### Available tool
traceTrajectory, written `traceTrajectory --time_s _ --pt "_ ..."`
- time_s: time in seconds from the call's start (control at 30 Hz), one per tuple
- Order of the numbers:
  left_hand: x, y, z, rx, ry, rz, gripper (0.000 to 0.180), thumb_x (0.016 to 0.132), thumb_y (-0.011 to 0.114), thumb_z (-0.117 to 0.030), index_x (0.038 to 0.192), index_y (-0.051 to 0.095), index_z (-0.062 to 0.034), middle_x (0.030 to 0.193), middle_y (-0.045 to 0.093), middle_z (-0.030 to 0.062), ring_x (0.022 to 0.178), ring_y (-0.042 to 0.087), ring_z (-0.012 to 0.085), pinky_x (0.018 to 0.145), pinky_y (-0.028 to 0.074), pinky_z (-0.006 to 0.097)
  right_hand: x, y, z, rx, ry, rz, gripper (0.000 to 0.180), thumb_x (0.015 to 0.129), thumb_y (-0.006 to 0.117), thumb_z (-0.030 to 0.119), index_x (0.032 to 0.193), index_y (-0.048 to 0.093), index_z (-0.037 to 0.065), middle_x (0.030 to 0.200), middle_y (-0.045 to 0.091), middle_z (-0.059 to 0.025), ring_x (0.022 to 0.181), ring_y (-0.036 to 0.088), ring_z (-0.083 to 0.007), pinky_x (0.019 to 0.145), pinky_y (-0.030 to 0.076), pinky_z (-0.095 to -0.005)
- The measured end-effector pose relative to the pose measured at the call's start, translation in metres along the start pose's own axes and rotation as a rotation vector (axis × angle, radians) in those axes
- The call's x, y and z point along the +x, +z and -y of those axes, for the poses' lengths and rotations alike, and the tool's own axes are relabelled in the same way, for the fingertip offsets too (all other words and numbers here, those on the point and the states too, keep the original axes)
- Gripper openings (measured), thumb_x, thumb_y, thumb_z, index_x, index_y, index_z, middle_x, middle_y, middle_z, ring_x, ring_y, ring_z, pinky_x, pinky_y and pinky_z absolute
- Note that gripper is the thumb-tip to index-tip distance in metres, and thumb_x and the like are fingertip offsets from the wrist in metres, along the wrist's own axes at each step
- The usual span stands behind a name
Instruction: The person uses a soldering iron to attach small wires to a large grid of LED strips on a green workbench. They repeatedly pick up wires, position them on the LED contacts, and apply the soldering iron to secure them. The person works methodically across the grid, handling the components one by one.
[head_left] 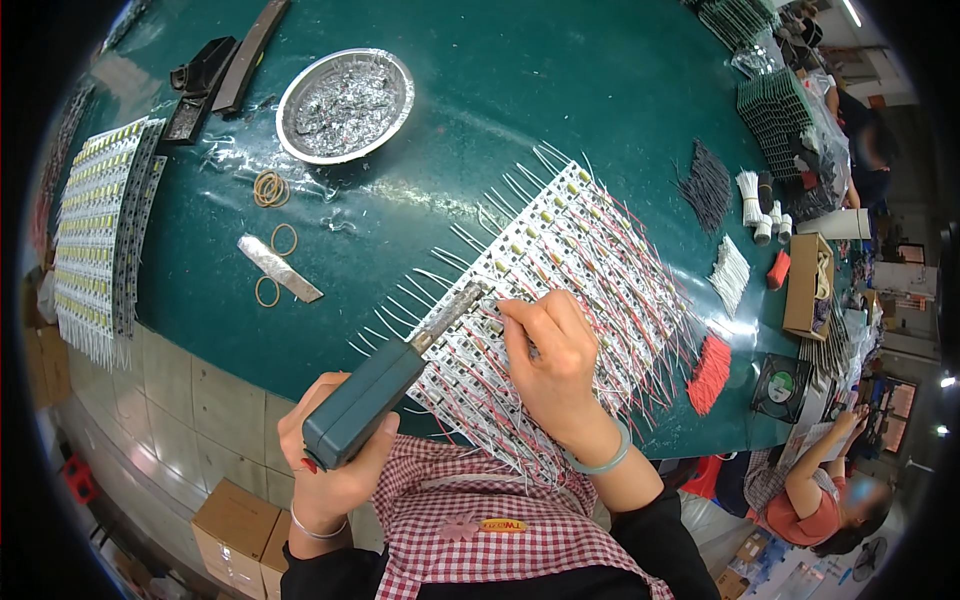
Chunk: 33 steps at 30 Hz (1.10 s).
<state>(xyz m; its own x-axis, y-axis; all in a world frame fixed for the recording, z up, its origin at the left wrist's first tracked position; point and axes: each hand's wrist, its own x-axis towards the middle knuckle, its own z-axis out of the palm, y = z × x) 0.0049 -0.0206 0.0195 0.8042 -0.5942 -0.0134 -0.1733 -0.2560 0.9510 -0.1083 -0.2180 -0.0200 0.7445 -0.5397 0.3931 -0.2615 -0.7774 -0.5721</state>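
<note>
At frame centre, the left hand (335, 455) grips the soldering iron (395, 380) – the right hand (550, 360) pinches a wire (497, 303) on the strip panel (570, 290) – best kept steady at the tip.

Soldering iron (375, 393): matt teal plastic body, bare metal barrel. Table (560, 90) is glossy dark-green, smooth, reflecting light; round tray (345, 105) is shiny crinkled foil-like metal. LED strip panel (560, 300) looks matt white board with plastic-coated red and white wires; apron (480, 510) is checked cloth.
</note>
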Motion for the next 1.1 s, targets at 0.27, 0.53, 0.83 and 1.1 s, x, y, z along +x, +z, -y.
traceTrajectory --time_s 0.27,0.53,0.83,1.1 --pt "0.0021 0.0016 -0.0026 0.064 0.03 0.023 0.023 0.067 0.077 0.0 0.088 0.068 0.0062 0.082 0.066 0.0126 0.067 0.062 0.0176 0.059 0.048 0.028 0.0001 0.0012 -0.0014 0.0 0.014 0.013 0.019 0.074 0.072 -0.008 0.091 0.068 0.001 0.074 0.048 -0.0087 0.066 0.053 -0.0249 0.056 0.042 -0.0369" --pt "0.0032 0.002 -0.0041 0.101 0.045 0.034 0.021 0.066 0.076 -0.001 0.085 0.068 0.0045 0.078 0.064 0.011 0.063 0.06 0.0175 0.057 0.046 0.028 0.0005 0.0012 -0.0015 0.005 0.022 0.016 0.021 0.074 0.071 -0.009 0.092 0.068 0.001 0.074 0.048 -0.0085 0.067 0.053 -0.0249 0.056 0.043 -0.0371" --pt "0.0047 0.0011 -0.0066 0.14 0.077 0.039 0.019 0.065 0.075 0.0 0.083 0.068 0.0042 0.076 0.064 0.0108 0.062 0.059 0.018 0.057 0.046 0.029 0.0 0.0016 -0.0021 0.004 0.026 0.019 0.021 0.074 0.072 -0.008 0.093 0.067 0.001 0.073 0.048 -0.0088 0.067 0.052 -0.0254 0.057 0.043 -0.0376" --pt "-0.0029 -0.0029 -0.0009 0.018 -0.029 -0.032 0.024 0.064 0.075 0.001 0.086 0.069 0.0066 0.081 0.066 0.0139 0.068 0.063 0.0205 0.061 0.049 0.03 -0.0008 0.0019 -0.0019 -0.01 0.026 0.019 0.02 0.074 0.071 -0.008 0.091 0.067 0.001 0.073 0.047 -0.0089 0.067 0.052 -0.0257 0.057 0.043 -0.0376"
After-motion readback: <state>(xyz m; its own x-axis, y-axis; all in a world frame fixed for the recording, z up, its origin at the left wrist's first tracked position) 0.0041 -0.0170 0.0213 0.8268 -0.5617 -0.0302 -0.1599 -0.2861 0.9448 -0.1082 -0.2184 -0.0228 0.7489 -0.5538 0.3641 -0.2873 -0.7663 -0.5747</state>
